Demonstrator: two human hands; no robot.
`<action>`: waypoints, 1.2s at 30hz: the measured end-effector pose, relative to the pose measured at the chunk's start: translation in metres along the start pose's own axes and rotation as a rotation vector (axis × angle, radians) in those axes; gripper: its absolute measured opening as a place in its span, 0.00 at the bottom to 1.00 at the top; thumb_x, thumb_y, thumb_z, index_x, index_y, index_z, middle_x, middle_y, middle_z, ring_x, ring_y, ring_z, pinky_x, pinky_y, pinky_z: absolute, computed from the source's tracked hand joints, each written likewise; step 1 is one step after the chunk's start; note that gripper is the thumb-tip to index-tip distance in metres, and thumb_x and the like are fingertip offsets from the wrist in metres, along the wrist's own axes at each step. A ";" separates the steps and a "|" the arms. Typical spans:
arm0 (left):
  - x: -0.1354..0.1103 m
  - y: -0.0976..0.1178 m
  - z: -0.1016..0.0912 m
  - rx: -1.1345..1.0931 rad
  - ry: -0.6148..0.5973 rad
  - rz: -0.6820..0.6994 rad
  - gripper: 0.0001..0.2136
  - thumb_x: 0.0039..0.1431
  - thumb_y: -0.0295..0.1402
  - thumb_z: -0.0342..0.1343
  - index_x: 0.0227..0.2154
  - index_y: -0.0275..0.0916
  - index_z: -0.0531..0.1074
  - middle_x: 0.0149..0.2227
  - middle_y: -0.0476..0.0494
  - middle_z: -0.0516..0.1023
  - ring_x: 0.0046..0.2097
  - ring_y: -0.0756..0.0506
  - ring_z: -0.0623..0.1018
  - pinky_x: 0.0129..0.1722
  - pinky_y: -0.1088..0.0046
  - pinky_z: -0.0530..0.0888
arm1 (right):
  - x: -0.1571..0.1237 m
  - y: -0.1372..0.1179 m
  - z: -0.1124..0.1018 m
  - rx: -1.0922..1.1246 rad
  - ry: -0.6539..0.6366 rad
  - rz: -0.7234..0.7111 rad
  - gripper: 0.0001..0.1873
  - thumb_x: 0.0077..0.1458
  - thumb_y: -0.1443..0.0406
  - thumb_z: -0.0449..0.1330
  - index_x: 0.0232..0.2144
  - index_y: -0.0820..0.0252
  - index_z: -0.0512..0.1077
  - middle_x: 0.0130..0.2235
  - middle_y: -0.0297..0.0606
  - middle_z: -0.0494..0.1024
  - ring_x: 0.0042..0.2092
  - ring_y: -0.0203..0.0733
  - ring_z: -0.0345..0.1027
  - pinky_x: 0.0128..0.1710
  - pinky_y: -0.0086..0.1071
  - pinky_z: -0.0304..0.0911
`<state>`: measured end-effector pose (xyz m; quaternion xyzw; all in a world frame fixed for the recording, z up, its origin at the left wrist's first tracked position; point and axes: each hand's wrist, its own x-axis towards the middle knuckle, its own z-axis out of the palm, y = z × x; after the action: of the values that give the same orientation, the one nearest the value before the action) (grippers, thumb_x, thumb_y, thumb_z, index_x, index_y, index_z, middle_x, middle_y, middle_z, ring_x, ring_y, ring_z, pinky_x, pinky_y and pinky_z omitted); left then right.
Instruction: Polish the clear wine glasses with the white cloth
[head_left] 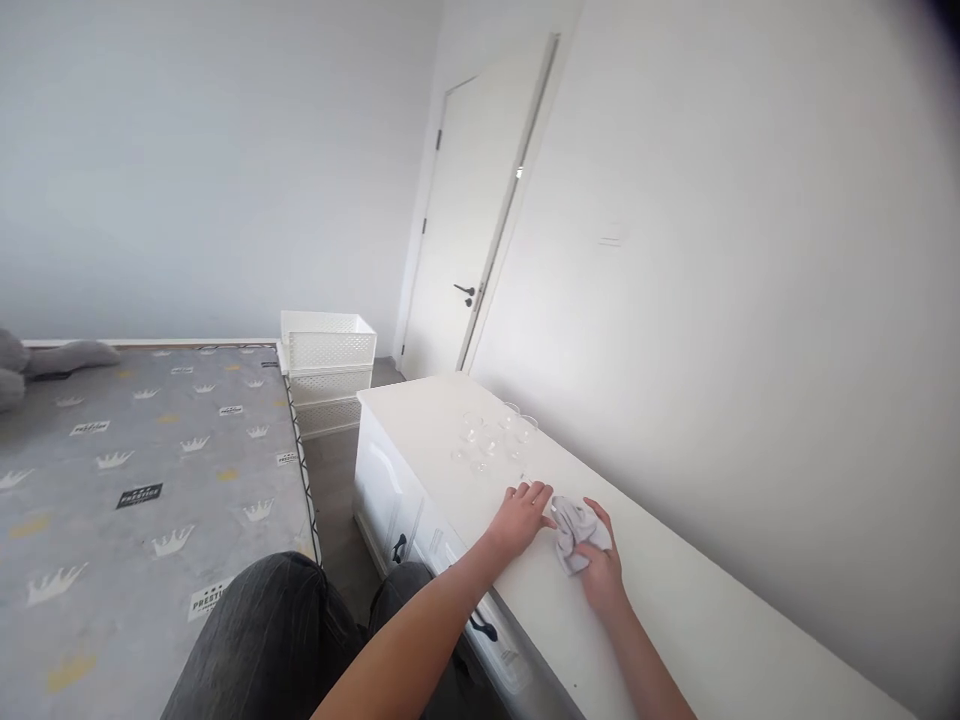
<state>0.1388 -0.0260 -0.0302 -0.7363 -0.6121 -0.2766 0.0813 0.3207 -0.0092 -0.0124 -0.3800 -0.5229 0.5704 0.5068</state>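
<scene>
My right hand (600, 565) grips a crumpled light grey cloth (574, 530) on top of the white cabinet (675, 600). My left hand (521, 518) rests just left of the cloth, its fingers curled down onto the cabinet top, and I cannot make out anything under them. Several small clear glasses (491, 435) stand in a cluster on the cabinet top, a little beyond both hands.
The cabinet runs along the white wall and has dark drawer handles (397, 548). A grey mattress (142, 470) with crown prints lies to the left. Stacked white perforated baskets (328, 370) stand beyond it. A closed white door (469, 230) is at the back. My knees show at the bottom.
</scene>
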 end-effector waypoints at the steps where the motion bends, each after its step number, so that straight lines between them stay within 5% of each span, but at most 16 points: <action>1: 0.000 0.000 0.000 0.002 0.003 0.011 0.23 0.73 0.47 0.56 0.63 0.42 0.65 0.59 0.39 0.76 0.55 0.40 0.76 0.51 0.62 0.72 | -0.002 0.000 0.003 -0.069 -0.020 -0.021 0.45 0.37 0.70 0.64 0.61 0.40 0.72 0.48 0.34 0.81 0.42 0.46 0.72 0.36 0.34 0.65; 5: -0.002 -0.001 0.003 0.026 0.016 0.037 0.20 0.75 0.43 0.53 0.63 0.40 0.65 0.58 0.38 0.76 0.54 0.40 0.75 0.48 0.62 0.71 | -0.003 -0.001 0.002 -0.154 -0.113 0.071 0.52 0.40 0.70 0.65 0.69 0.36 0.65 0.49 0.34 0.83 0.41 0.45 0.74 0.36 0.33 0.65; 9: -0.005 0.001 0.008 0.045 0.023 0.061 0.21 0.76 0.46 0.49 0.63 0.39 0.66 0.56 0.37 0.76 0.52 0.40 0.76 0.47 0.62 0.69 | 0.007 0.003 -0.019 0.015 -0.152 0.239 0.44 0.40 0.70 0.66 0.63 0.43 0.71 0.47 0.37 0.84 0.45 0.49 0.76 0.40 0.36 0.70; 13: -0.005 0.002 0.008 0.051 0.042 0.078 0.24 0.77 0.49 0.44 0.64 0.37 0.65 0.57 0.36 0.75 0.51 0.41 0.75 0.46 0.62 0.68 | 0.012 0.004 -0.025 0.015 -0.072 0.206 0.46 0.38 0.69 0.68 0.62 0.42 0.71 0.47 0.36 0.84 0.46 0.51 0.77 0.41 0.38 0.72; 19: -0.008 -0.001 0.005 0.063 0.060 0.105 0.18 0.77 0.36 0.48 0.64 0.37 0.65 0.57 0.37 0.74 0.51 0.42 0.74 0.44 0.65 0.67 | -0.007 -0.003 0.002 -0.292 -0.062 0.085 0.48 0.42 0.66 0.67 0.66 0.38 0.67 0.56 0.40 0.82 0.57 0.60 0.75 0.45 0.42 0.71; 23: -0.008 0.001 0.008 0.055 0.075 0.114 0.18 0.79 0.37 0.43 0.62 0.34 0.67 0.55 0.37 0.75 0.49 0.43 0.74 0.43 0.64 0.66 | -0.006 0.000 0.001 -0.309 -0.050 0.076 0.46 0.40 0.63 0.68 0.65 0.41 0.68 0.50 0.41 0.84 0.54 0.63 0.77 0.45 0.45 0.72; 28: -0.007 0.005 0.011 0.035 0.100 0.116 0.20 0.80 0.40 0.41 0.63 0.33 0.65 0.55 0.36 0.75 0.47 0.43 0.74 0.43 0.62 0.66 | 0.004 0.001 -0.020 -0.364 -0.028 0.056 0.35 0.36 0.64 0.67 0.52 0.47 0.77 0.45 0.39 0.83 0.52 0.63 0.77 0.46 0.47 0.74; 36: -0.013 0.008 0.000 -0.019 0.131 0.172 0.21 0.80 0.40 0.37 0.63 0.36 0.68 0.58 0.35 0.75 0.48 0.43 0.75 0.45 0.61 0.65 | 0.003 0.002 -0.032 -0.563 0.119 -0.090 0.21 0.26 0.71 0.66 0.29 0.46 0.75 0.53 0.34 0.82 0.67 0.74 0.64 0.54 0.53 0.72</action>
<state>0.1449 -0.0393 -0.0350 -0.7672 -0.5374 -0.3220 0.1375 0.3509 0.0011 -0.0195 -0.5151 -0.6463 0.3564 0.4359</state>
